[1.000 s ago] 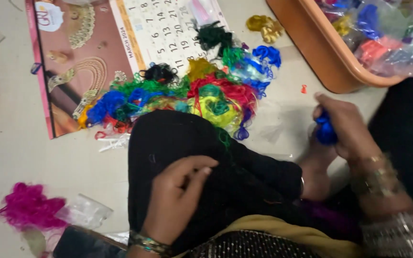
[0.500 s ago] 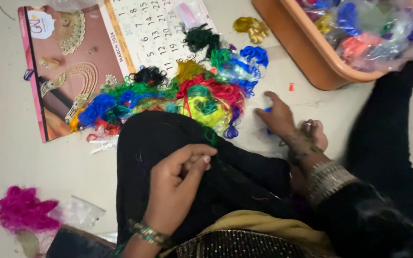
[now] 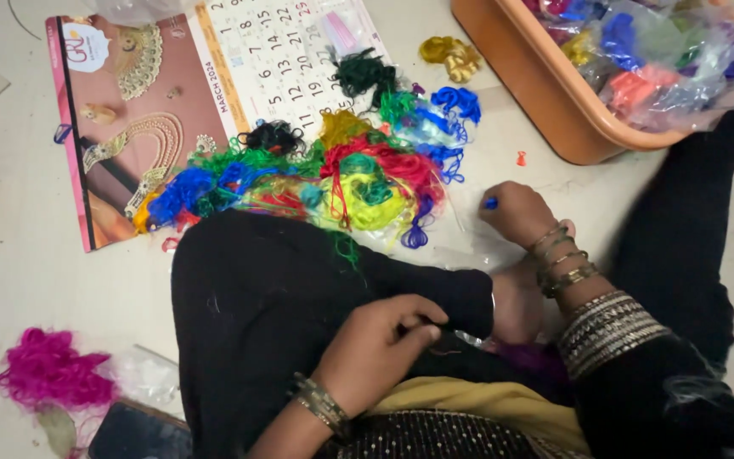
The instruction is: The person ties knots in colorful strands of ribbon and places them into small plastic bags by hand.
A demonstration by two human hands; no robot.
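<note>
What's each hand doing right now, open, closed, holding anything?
Left hand: fingers pinched together on the black-clad knee; whether they hold anything cannot be told.
Right hand: closed, fingers gripping a small blue piece beside the thread pile.

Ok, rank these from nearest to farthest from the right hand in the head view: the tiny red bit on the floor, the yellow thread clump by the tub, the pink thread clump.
Measured from the right hand:
1. Red bit, just above the hand on the floor.
2. Yellow thread clump, farther up, beside the orange tub.
3. Pink thread clump, far across at the lower left.
</note>
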